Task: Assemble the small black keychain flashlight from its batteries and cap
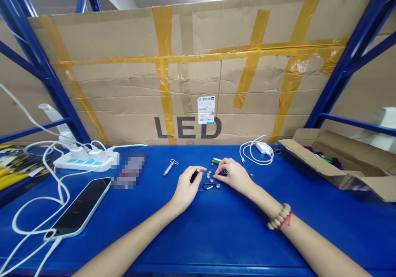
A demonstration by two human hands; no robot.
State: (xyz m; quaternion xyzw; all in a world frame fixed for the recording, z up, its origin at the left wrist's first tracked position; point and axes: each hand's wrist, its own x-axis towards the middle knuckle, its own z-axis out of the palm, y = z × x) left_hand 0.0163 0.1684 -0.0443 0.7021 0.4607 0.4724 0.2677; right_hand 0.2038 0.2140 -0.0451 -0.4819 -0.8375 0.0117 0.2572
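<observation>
My left hand (186, 188) is closed around a small black cylinder (195, 175) with a silvery end, just above the blue table. Across from it, my right hand (235, 176) has its thumb and fingertips drawn together low over the table; what they pinch, if anything, I cannot make out. Several small round metal discs (208, 176), like button cells, lie between the hands. A black carabiner clip (209, 186) rests just in front of them, beside a round silvery piece (218, 186). Partly behind my right hand is a small green and silver cylinder (215, 161).
A small silver tube with a wire loop (168, 168) lies left of my hands. Farther left are a phone (82, 207), white cables and a power strip (86, 161). A white cable with an adapter (263, 148) and an open cardboard box (328, 161) are right. Taped cardboard (136, 91) stands behind.
</observation>
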